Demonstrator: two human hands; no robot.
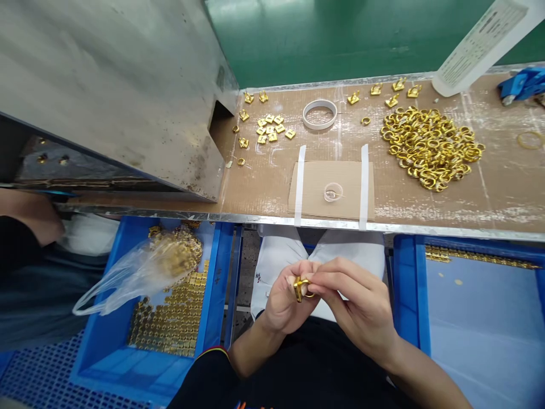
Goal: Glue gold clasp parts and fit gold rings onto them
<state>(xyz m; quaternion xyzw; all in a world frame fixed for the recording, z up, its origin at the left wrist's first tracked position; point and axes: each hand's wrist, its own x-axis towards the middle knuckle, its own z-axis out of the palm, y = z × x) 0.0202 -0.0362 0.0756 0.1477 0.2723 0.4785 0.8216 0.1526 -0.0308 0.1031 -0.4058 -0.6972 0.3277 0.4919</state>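
Note:
Over my lap, in front of the bench edge, my left hand holds a small gold piece between thumb and fingers. My right hand meets it from the right, with thumb and index finger pinched on a gold ring against that piece. The fingertips hide part of both. On the bench beyond, a small clear cup with a thin stick in it stands on a taped cardboard pad. A large pile of gold rings lies to the right, and several square gold pieces lie to the left.
A white tape roll and a white bottle are on the bench. Blue bins stand at left and right; the left one holds gold pieces and a plastic bag. A metal housing and another person's arm are at left.

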